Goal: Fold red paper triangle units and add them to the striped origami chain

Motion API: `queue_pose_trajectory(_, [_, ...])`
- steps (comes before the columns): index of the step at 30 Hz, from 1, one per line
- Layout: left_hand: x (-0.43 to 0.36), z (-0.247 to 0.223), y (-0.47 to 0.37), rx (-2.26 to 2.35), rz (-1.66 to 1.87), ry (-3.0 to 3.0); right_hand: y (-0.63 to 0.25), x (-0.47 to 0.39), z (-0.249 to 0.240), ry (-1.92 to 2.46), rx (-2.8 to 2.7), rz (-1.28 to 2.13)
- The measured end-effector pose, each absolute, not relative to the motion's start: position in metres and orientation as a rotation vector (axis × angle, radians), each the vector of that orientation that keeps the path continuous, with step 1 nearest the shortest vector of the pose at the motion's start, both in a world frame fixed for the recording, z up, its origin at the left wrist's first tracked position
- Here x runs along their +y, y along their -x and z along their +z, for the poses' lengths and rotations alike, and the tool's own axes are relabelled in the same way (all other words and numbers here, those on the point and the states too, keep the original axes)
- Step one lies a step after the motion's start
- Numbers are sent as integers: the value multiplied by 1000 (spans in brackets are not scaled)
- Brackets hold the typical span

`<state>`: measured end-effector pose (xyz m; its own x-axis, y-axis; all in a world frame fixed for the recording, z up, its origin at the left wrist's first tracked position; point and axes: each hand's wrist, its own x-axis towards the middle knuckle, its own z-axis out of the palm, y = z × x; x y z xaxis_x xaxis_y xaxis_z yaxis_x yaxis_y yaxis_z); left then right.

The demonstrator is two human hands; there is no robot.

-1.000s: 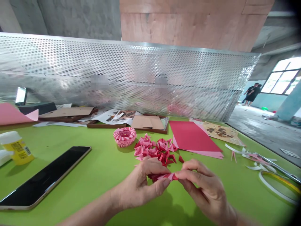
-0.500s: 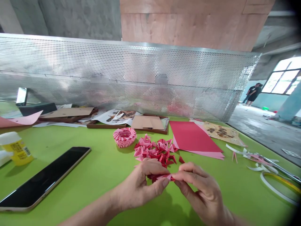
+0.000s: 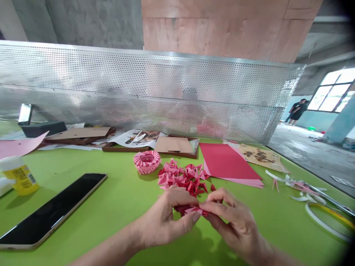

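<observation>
Pinching folded paper (image 3: 190,210), left hand (image 3: 172,220) and right hand (image 3: 232,221) are near a hollow striped bowl (image 3: 146,170).

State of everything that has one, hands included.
Left hand: closed on red-and-pink folded paper
Right hand: pinching its right end
Pink-striped bowl: upright
Folded pieces: loosely piled
Red sheet: flat, over pink paper
Large phone: flat, screen dark
Yellow bottle: upright, capped
Back phone: propped, screen bright

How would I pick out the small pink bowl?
On the green table, find the loose heap of pointed pink and red papers. Just left of it sits the pink bowl, its round, striped rim unlike the heap's sharp folds.
</observation>
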<state>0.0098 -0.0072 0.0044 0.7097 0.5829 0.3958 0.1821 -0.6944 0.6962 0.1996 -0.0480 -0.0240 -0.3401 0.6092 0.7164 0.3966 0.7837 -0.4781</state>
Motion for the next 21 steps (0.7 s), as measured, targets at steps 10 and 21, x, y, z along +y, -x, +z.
queue_pose_trajectory(10, [-5, 13, -11, 743, 928, -1906, -200, -35, -19, 967, -1289, 896])
queue_pose_trajectory(21, [10, 14, -12, 986, 975, -1809, -214, -19, -31, 971, -917, 1059])
